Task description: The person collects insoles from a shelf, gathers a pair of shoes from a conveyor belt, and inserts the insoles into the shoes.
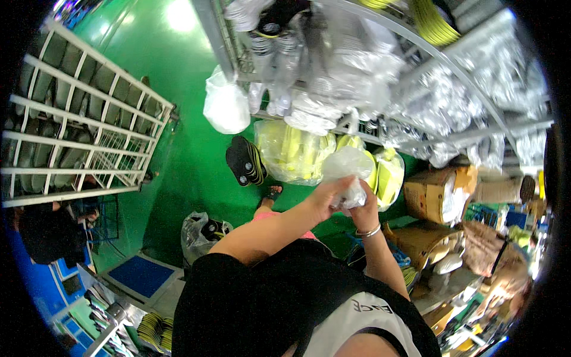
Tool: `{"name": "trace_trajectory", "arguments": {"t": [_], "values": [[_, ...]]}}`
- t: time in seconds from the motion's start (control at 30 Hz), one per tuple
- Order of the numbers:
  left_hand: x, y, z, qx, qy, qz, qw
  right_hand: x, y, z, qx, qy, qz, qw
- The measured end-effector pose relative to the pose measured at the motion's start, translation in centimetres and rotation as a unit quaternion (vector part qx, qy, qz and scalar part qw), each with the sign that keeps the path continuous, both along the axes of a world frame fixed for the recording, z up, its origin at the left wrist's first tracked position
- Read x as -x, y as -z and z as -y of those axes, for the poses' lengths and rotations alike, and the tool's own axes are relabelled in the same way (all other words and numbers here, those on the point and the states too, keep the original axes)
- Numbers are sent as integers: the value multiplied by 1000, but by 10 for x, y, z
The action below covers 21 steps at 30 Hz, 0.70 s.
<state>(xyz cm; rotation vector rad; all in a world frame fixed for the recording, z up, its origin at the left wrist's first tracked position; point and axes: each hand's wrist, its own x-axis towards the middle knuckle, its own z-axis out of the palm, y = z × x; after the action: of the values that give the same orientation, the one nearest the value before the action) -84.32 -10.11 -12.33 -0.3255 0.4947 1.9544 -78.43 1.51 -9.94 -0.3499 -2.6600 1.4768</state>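
Observation:
Both hands are closed on a translucent plastic bag (346, 162) in front of my body. My left hand (328, 196) grips its gathered part from the left. My right hand (364, 209), with a bangle at the wrist, pinches the same bunched plastic from the right. What the bag holds, if anything, I cannot make out. Just beyond on the floor lies a large clear bag (276, 156) of yellow-green pieces. Another yellow-green bundle (389, 177) in plastic sits to its right. Left of the large bag rests a stack of black insole-shaped pieces (242, 159) with yellow-green edges.
A metal rack (443, 62) full of plastic-wrapped goods spans the far side. To the left stands a white barred rack (89, 122). A white bag (226, 104) sits on the green floor. Cardboard boxes (423, 193) are on the right; a bag (199, 235) lies near my left arm.

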Motion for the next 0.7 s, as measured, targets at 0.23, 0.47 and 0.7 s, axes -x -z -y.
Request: {"name": "trace_trajectory", "arguments": {"t": [0.23, 0.47, 0.7], "values": [[77, 5, 94, 4, -227, 17, 974, 128, -2, 80, -46, -189, -29, 981], [184, 65, 207, 285, -53, -201, 936, 203, 38, 92, 13, -271, 103, 957], [333, 175, 282, 798, -211, -194, 531, 263, 63, 123, -118, -286, -79, 948]]}}
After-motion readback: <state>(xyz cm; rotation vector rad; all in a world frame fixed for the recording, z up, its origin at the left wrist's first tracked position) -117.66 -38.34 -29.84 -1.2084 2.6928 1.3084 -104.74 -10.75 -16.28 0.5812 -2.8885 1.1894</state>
